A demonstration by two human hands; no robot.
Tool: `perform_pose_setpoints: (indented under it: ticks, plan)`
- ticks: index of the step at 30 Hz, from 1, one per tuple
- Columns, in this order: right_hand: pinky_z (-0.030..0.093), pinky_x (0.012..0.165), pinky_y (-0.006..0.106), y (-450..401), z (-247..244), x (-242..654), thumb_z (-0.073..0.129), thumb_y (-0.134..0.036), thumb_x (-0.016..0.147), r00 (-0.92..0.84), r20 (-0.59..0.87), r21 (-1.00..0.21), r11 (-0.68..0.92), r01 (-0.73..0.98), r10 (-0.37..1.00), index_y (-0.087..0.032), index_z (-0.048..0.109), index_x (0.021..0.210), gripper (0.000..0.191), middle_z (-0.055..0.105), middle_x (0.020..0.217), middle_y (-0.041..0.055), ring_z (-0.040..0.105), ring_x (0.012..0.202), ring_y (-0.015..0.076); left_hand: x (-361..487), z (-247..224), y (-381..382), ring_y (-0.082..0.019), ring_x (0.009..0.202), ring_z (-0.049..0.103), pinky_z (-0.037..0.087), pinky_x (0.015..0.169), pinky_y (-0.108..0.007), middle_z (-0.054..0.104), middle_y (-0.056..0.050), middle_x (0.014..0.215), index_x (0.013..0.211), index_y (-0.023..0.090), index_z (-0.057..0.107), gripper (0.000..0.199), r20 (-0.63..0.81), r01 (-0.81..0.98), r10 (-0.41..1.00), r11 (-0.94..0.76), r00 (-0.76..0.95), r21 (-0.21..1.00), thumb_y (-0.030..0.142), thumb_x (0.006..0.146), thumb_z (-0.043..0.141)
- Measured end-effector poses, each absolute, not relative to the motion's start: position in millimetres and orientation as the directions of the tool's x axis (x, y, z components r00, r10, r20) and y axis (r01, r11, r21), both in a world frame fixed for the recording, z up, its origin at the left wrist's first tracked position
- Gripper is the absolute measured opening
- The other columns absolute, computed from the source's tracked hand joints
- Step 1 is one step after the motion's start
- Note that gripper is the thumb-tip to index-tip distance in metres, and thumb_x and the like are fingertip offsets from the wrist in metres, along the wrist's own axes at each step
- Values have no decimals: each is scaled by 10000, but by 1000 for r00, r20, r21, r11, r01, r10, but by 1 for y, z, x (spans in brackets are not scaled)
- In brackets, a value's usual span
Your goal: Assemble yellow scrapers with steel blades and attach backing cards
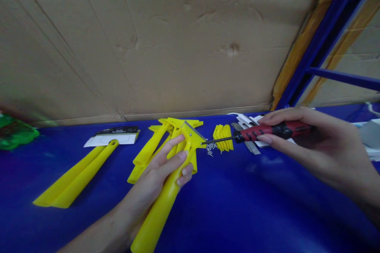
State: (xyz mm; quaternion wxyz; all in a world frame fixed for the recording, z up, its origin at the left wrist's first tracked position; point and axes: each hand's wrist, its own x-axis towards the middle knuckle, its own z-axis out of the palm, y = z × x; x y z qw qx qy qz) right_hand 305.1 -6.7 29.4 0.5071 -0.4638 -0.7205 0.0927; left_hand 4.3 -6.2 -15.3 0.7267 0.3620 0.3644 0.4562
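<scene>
My left hand [166, 170] is wrapped round a yellow scraper [162, 201], its handle slanting down toward me and its head pointing away. A metal blade [194, 130] edges the scraper's head, and two small screws show on it. In my right hand [317, 146] is a screwdriver [258, 131] with a red and black handle, held level. Its tip meets the head near the right-hand screw. Just beyond my left hand lies a pile of yellow scraper handles [151, 146]. Loose screws [210, 147] and a row of small yellow plates [222, 136] sit right of the scraper head.
On the left, yellow scrapers [77, 174] lie with a black and white card [113, 136] at their ends. Flat metal and white strips [249, 146] rest behind the screwdriver. A green bag [18, 132] is at far left. Cardboard [178, 47] walls the blue table's back; a blue frame [320, 43] rises right.
</scene>
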Motion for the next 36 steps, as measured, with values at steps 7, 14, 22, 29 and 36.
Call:
perform_pose_setpoints:
  ticks: [7, 14, 22, 29, 36]
  plan:
    - [573, 820, 318, -4, 32, 315, 825, -348, 863, -214, 688, -504, 668, 548, 694, -385, 753, 1019, 176, 792, 1036, -25, 730, 1001, 217, 1, -14, -6, -98, 520, 516, 280, 528, -205, 563, 46, 635, 1559, 245, 367, 781, -221, -424, 920, 349, 323, 836, 214, 910, 801]
    - [536, 545, 331, -2, 28, 311, 856, -494, 772, 22, 620, -615, 468, 635, 785, -353, 797, 920, 212, 818, 876, 17, 731, 691, 243, 3, -14, -9, -78, 499, 502, 265, 530, -216, 566, 52, 613, 1450, 262, 491, 610, -213, -456, 921, 351, 327, 817, 249, 923, 796]
    - [639, 611, 281, 0, 22, 322, 757, -537, 874, -13, 546, -685, 456, 568, 838, -442, 690, 1250, 394, 767, 1222, 31, 773, 848, 235, 5, -7, -12, -79, 481, 516, 282, 531, -210, 630, 44, 595, 1456, 235, 428, 677, -226, -416, 937, 324, 267, 850, 261, 905, 820]
    - [424, 331, 235, 2, 25, 310, 655, -533, 970, -4, 544, -704, 459, 542, 839, -329, 679, 917, 212, 596, 500, -39, 532, 351, 151, 9, -2, -18, -94, 485, 521, 280, 529, -243, 637, 43, 590, 1413, 230, 478, 614, -206, -355, 954, 274, 217, 894, 305, 908, 818]
    - [535, 543, 243, 3, 24, 316, 704, -538, 932, -86, 367, -822, 366, 437, 926, -357, 664, 1139, 277, 737, 760, -21, 676, 631, 181, 14, 2, -17, -81, 470, 499, 295, 520, -252, 640, 54, 631, 1244, 236, 575, 480, -121, -343, 989, 144, 86, 928, 286, 851, 846]
